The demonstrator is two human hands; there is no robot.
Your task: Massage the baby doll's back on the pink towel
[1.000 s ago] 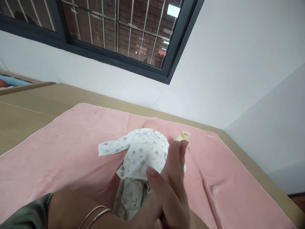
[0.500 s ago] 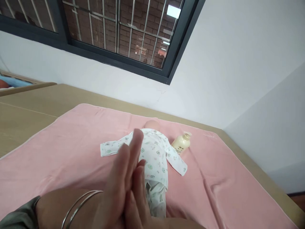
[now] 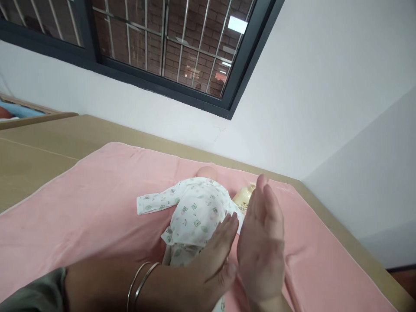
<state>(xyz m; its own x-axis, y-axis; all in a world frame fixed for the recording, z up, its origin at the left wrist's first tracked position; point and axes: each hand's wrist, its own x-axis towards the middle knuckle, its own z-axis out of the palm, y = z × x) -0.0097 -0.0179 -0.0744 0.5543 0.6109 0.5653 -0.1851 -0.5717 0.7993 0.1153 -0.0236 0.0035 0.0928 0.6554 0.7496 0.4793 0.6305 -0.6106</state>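
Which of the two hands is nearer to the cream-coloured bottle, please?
The right hand: it partly covers the bottle from this view. The left hand is lower and further left, in front of the printed shirt.

Two hands (image 3: 212, 262) (image 3: 261, 242), two bangles (image 3: 132, 284) (image 3: 143, 282), one doll (image 3: 191, 216), one bottle (image 3: 242, 197), one blanket (image 3: 81, 203).

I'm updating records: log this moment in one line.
left hand: open, empty; right hand: open, empty; nearby: patterned top, bottle; surface: pink cloth
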